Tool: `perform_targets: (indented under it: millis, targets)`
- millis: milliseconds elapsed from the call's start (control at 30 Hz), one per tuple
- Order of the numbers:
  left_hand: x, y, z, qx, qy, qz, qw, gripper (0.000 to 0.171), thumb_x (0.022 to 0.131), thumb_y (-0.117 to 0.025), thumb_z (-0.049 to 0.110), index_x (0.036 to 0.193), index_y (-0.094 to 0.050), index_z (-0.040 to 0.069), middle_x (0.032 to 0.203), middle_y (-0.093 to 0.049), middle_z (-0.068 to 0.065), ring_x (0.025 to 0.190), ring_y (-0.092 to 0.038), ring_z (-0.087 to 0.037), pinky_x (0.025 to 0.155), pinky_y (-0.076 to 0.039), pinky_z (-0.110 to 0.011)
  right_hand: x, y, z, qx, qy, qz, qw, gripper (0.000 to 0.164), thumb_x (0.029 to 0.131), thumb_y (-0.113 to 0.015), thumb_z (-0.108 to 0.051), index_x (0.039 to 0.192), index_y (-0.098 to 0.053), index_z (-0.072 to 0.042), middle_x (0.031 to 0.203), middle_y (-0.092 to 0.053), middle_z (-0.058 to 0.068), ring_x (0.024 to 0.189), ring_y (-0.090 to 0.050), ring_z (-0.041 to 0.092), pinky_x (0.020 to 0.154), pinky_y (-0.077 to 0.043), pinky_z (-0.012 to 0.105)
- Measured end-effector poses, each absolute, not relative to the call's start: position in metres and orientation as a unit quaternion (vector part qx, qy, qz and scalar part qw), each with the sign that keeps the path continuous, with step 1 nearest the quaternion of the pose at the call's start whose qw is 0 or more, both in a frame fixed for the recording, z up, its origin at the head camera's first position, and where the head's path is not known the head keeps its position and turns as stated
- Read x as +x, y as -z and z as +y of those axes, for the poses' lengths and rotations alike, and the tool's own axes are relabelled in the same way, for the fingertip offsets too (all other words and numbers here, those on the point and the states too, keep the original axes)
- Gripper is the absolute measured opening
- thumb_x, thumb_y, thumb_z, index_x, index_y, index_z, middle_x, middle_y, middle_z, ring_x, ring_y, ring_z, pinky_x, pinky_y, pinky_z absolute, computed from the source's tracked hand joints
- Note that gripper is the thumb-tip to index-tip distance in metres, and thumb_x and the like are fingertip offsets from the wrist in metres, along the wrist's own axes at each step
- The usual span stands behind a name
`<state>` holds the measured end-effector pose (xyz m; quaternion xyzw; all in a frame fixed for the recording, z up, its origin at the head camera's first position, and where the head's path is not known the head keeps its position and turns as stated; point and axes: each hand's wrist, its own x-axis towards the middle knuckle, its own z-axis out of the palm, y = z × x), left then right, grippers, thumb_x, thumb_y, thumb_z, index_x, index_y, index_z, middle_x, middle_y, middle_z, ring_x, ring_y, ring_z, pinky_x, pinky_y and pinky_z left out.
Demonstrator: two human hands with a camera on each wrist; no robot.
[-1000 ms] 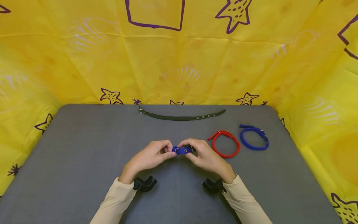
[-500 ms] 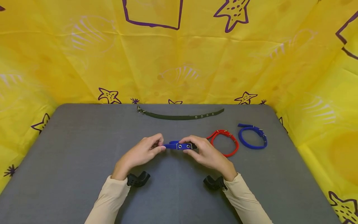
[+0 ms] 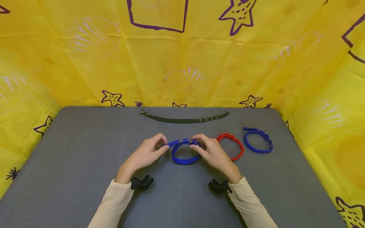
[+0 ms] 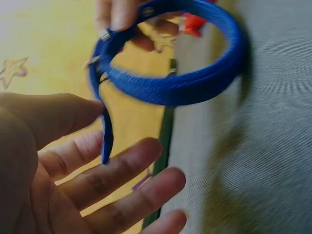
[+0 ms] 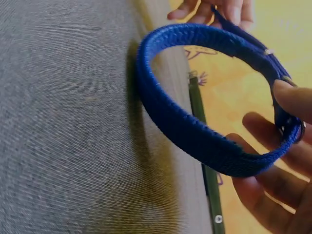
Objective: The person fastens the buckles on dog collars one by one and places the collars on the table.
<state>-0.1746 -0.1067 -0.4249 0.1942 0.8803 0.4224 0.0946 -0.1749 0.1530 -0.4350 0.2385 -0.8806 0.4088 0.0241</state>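
Note:
A blue buckle collar [image 3: 182,161], closed into a loop, is held above the table between both hands. My left hand [image 3: 146,152] pinches the strap's free tail between thumb and fingers. In the left wrist view that tail [image 4: 107,136] hangs past the thumb, the other fingers spread apart. My right hand [image 3: 213,155] grips the collar at its buckle [image 3: 190,141], thumb on one side and fingers on the other. The tail runs through the metal keeper, and eyelets show near the buckle. My right fingers partly hide the buckle end.
Right of my hands lies a looped red collar [image 3: 241,148], partly behind my right hand. Beyond it is another looped blue collar [image 3: 258,150]. A dark green collar [image 3: 176,120] lies stretched out along the back of the grey table [image 3: 85,142]. Yellow patterned cloth [image 3: 182,53] hangs behind.
My left hand has moved left, drawing the tail out through the keeper. The blue collar has tilted, so its whole loop now shows below the strap.

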Motion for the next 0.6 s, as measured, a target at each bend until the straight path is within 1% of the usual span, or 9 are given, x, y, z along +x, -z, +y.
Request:
perform_targets:
  millis: [100,167,233,333,433,533,600]
  targets:
    - [-0.174,0.431,-0.097,0.188,-0.388,0.898,0.088,0.023,0.086,-0.06,0.04,0.099,-0.053,0.023,0.092,-0.063,0.007,0.082,-0.057,-0.007,0.074,-0.046,-0.028,-0.176,0.439,0.151,0.229,-0.41,-0.883,0.018,0.025,0.088,-0.06,-0.03,0.109,-0.059,-0.016,0.091,-0.068,-0.006,0.067,-0.054,0.003,0.06,-0.043,0.02]
    - [-0.173,0.435,-0.092,0.177,-0.369,0.909,0.084,0.029,0.082,-0.063,0.045,0.099,-0.054,0.024,0.091,-0.062,0.008,0.079,-0.056,-0.007,0.072,-0.046,-0.028,-0.176,0.441,0.15,0.226,-0.408,-0.885,0.003,0.027,0.089,-0.058,-0.032,0.11,-0.059,-0.016,0.094,-0.069,-0.005,0.067,-0.054,0.004,0.061,-0.043,0.02]
    - [-0.172,0.438,-0.087,0.168,-0.352,0.918,0.075,0.031,0.081,-0.066,0.045,0.1,-0.054,0.023,0.088,-0.063,0.008,0.075,-0.055,-0.007,0.069,-0.045,-0.027,-0.176,0.443,0.149,0.222,-0.401,-0.888,-0.019,0.03,0.089,-0.057,-0.034,0.112,-0.058,-0.015,0.098,-0.068,-0.004,0.071,-0.057,0.004,0.064,-0.045,0.02]
    - [-0.17,0.443,-0.081,0.153,-0.326,0.931,0.059,0.025,0.085,-0.063,0.038,0.1,-0.054,0.021,0.084,-0.064,0.005,0.068,-0.055,-0.007,0.062,-0.043,-0.026,-0.177,0.446,0.15,0.211,-0.387,-0.896,-0.052,0.033,0.089,-0.058,-0.032,0.116,-0.055,-0.014,0.102,-0.067,-0.002,0.076,-0.059,0.007,0.068,-0.046,0.022]
    - [-0.169,0.446,-0.077,0.141,-0.307,0.94,0.044,0.015,0.089,-0.058,0.03,0.099,-0.054,0.019,0.085,-0.066,0.003,0.064,-0.054,-0.008,0.058,-0.041,-0.026,-0.178,0.449,0.154,0.206,-0.369,-0.903,-0.075,0.034,0.087,-0.063,-0.023,0.118,-0.055,-0.012,0.103,-0.065,0.002,0.083,-0.06,0.011,0.072,-0.047,0.025]
    - [-0.169,0.448,-0.075,0.136,-0.3,0.944,0.037,0.01,0.089,-0.056,0.028,0.096,-0.055,0.02,0.084,-0.066,0.004,0.063,-0.053,-0.007,0.058,-0.04,-0.027,-0.179,0.453,0.158,0.201,-0.361,-0.907,-0.08,0.032,0.084,-0.065,-0.013,0.114,-0.057,-0.009,0.1,-0.064,0.006,0.081,-0.06,0.013,0.071,-0.048,0.025]
    - [-0.169,0.448,-0.075,0.14,-0.302,0.942,0.042,0.011,0.089,-0.058,0.029,0.095,-0.056,0.02,0.08,-0.064,0.007,0.062,-0.051,-0.008,0.058,-0.04,-0.027,-0.181,0.455,0.16,0.192,-0.362,-0.909,-0.072,0.028,0.083,-0.066,-0.01,0.11,-0.06,-0.008,0.097,-0.064,0.007,0.077,-0.06,0.012,0.07,-0.048,0.025]
